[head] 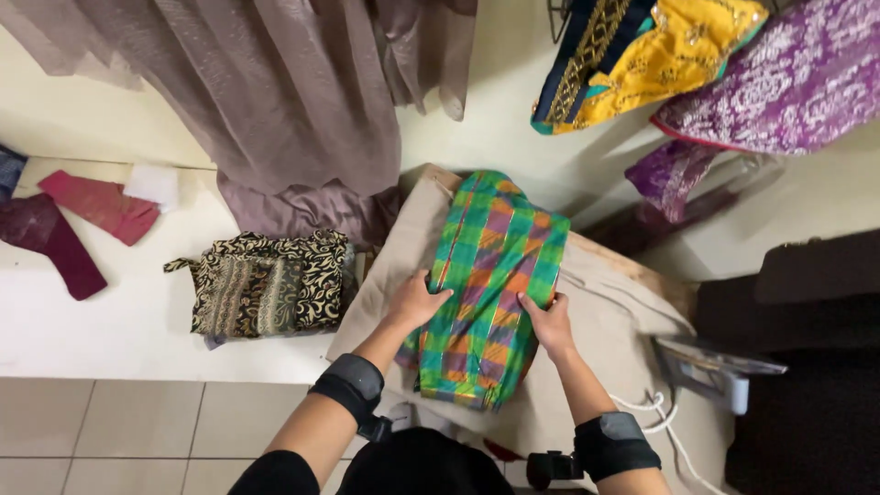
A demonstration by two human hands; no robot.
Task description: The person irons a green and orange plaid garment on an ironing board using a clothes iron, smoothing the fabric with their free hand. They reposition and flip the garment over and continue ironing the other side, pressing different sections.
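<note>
A folded green, orange and purple plaid cloth (495,266) lies lengthwise on a beige padded ironing board (605,321). My left hand (417,302) grips its left edge near the middle. My right hand (548,321) holds the right edge at about the same height. Both wrists wear black bands.
A folded black-and-gold patterned cloth (266,284) lies on the white ledge to the left, near red cloth pieces (96,206). A mauve curtain (275,101) hangs behind. Yellow and purple fabrics (715,64) hang top right. An iron (710,367) with a white cord sits at the board's right.
</note>
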